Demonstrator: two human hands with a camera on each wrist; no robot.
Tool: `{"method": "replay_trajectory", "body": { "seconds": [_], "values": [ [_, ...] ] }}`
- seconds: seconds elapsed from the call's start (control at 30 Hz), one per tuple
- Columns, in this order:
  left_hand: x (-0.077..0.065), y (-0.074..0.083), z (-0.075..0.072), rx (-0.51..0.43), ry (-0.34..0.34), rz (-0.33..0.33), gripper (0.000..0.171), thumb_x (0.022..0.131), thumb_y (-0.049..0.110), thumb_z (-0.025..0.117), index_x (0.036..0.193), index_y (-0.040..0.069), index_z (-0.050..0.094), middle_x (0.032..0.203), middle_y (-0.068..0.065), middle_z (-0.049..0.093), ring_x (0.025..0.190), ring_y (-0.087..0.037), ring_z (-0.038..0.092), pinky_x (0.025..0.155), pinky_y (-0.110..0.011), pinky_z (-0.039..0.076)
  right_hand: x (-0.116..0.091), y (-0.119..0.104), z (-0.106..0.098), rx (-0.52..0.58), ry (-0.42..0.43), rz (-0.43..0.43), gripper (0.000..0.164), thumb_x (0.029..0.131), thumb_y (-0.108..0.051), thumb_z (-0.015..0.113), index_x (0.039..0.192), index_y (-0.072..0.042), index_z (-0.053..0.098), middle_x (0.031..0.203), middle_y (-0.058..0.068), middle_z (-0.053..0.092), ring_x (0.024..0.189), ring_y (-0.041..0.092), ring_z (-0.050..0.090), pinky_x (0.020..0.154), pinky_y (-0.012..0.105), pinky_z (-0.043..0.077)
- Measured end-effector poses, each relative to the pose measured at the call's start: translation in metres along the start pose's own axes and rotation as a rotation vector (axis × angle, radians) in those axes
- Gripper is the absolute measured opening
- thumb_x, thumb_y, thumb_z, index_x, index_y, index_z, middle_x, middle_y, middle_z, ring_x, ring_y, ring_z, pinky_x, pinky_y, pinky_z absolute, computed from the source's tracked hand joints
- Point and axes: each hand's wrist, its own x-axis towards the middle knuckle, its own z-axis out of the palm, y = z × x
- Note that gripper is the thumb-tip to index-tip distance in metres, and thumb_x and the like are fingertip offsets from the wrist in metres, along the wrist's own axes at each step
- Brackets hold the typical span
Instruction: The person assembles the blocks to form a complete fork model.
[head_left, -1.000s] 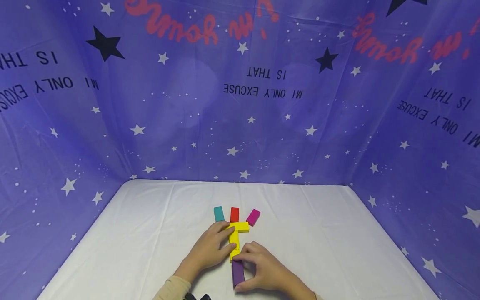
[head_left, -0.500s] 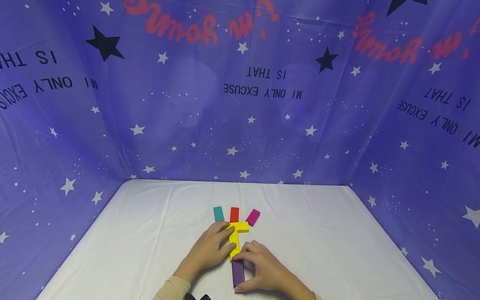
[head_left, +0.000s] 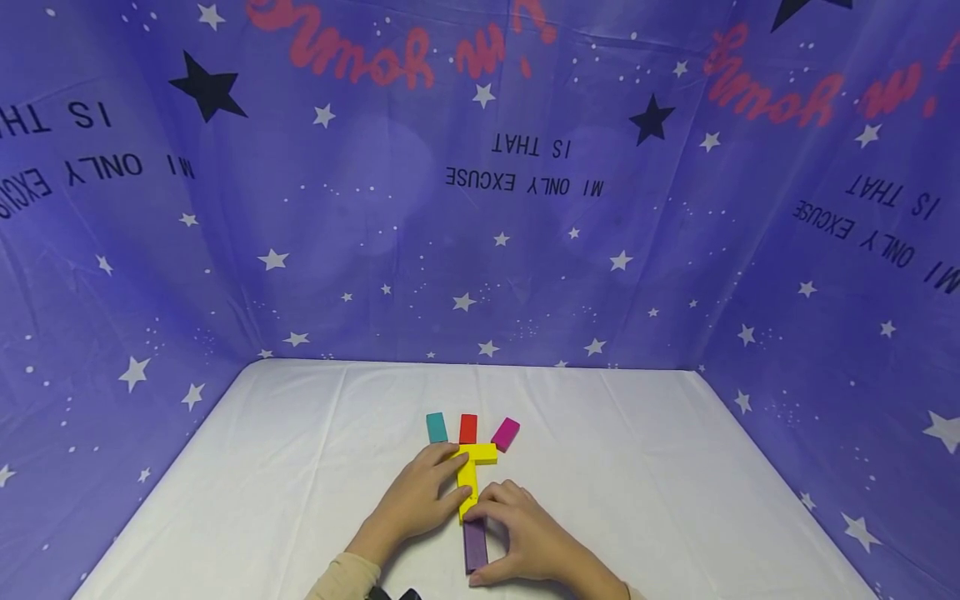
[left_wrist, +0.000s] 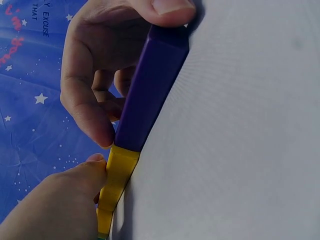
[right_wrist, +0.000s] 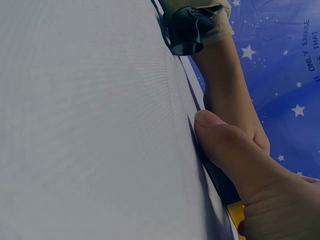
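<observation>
Toward the near side of the white-covered bench (head_left: 660,475), midway between its left and right edges, a purple block (head_left: 476,547) lies lengthwise, pinched at its two ends by the right hand (head_left: 528,537). Its far end meets a yellow strip (head_left: 467,477), which runs toward the far edge to a yellow crossbar (head_left: 486,454). The left hand (head_left: 416,493), fingers loosely extended, rests on the yellow pieces and hides the crossbar's left end. Beyond, left to right, lie a teal block (head_left: 437,427), a red block (head_left: 468,429) and a slanted magenta block (head_left: 506,434). Past the far edge hangs a starry curtain (head_left: 420,217).
</observation>
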Motion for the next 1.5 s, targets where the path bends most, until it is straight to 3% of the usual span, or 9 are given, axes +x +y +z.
{"method": "replay_trajectory", "body": {
  "seconds": [0.5, 1.0, 1.5],
  "values": [
    [-0.0008, 0.0005, 0.0005, 0.006, 0.016, 0.016, 0.052, 0.092, 0.044, 0.064, 0.134, 0.013, 0.064, 0.14, -0.007, 0.057, 0.132, -0.025, 0.052, 0.109, -0.047, 0.047, -0.0015, 0.001, 0.0023, 0.026, -0.004, -0.015, 0.069, 0.067, -0.071, 0.077, 0.124, -0.035, 0.062, 0.117, -0.023, 0.052, 0.103, -0.002, 0.044, 0.09, 0.021, 0.043],
    [-0.0001, 0.0012, -0.0007, 0.001, -0.018, -0.01, 0.053, 0.093, 0.047, 0.062, 0.136, 0.015, 0.062, 0.143, -0.005, 0.055, 0.136, -0.022, 0.049, 0.113, -0.043, 0.043, -0.0037, 0.003, -0.0012, 0.058, -0.025, -0.013, 0.063, 0.073, -0.066, 0.076, 0.126, -0.036, 0.062, 0.119, -0.021, 0.052, 0.107, -0.001, 0.045, 0.093, 0.025, 0.044],
    [0.0013, 0.0006, 0.0003, -0.004, -0.045, -0.028, 0.054, 0.094, 0.047, 0.061, 0.137, 0.016, 0.061, 0.144, -0.004, 0.055, 0.137, -0.022, 0.048, 0.114, -0.044, 0.043, -0.0027, 0.0013, -0.0031, 0.097, -0.067, 0.043, 0.064, 0.07, -0.065, 0.077, 0.126, -0.037, 0.063, 0.118, -0.023, 0.051, 0.108, -0.001, 0.046, 0.097, 0.027, 0.044]
  ]
}}
